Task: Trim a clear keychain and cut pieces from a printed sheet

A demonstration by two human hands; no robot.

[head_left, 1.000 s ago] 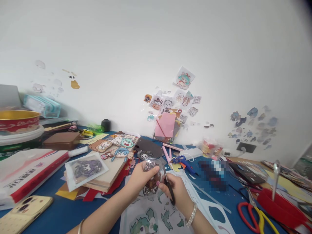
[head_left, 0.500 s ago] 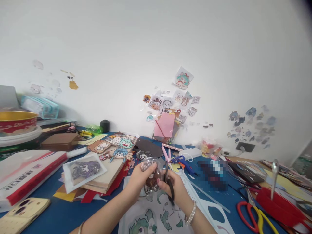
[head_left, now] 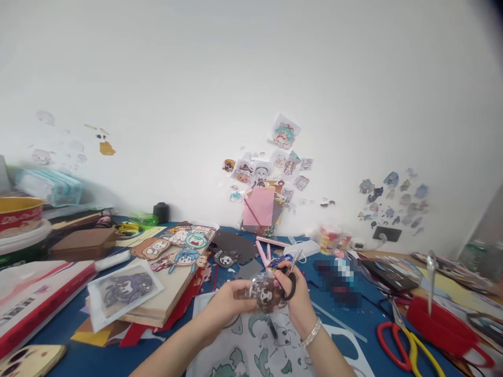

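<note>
— What's that between the two hands?

— A small cutout (head_left: 266, 294) of a cartoon figure, brown and white, in clear glossy film. It is held up just above the printed sheet (head_left: 251, 345) at the near edge of the blue table (head_left: 98, 356).

— Who has hold of it?

— Both. The left hand (head_left: 226, 302) pinches its left edge, thumb on top and fingers curled under. The right hand (head_left: 296, 296) touches its right side with the fingertips, and that same hand is closed through the black handles of a pair of scissors (head_left: 291, 277). The blades point up and away from the cutout; from here I can't tell whether they are open or shut.

— Anything on the wrists?

— A silver bracelet (head_left: 312, 333) on the right one.

— And around them?

— The sheet underneath carries green and white cartoon shapes. To the left a wooden board (head_left: 168, 293) lies with more cartoon cutouts on it, and a purple sticker in a clear sleeve (head_left: 123, 285) rests against its near corner. Further left is a red and white package (head_left: 35, 298). To the right lie red-and-yellow scissors (head_left: 401, 340), and beside them a red tub (head_left: 440, 322). Behind the hands, a blue glue gun (head_left: 285, 257), pink paper (head_left: 259, 207) leaning on the wall, and stickers (head_left: 271, 167) stuck above it.
</note>
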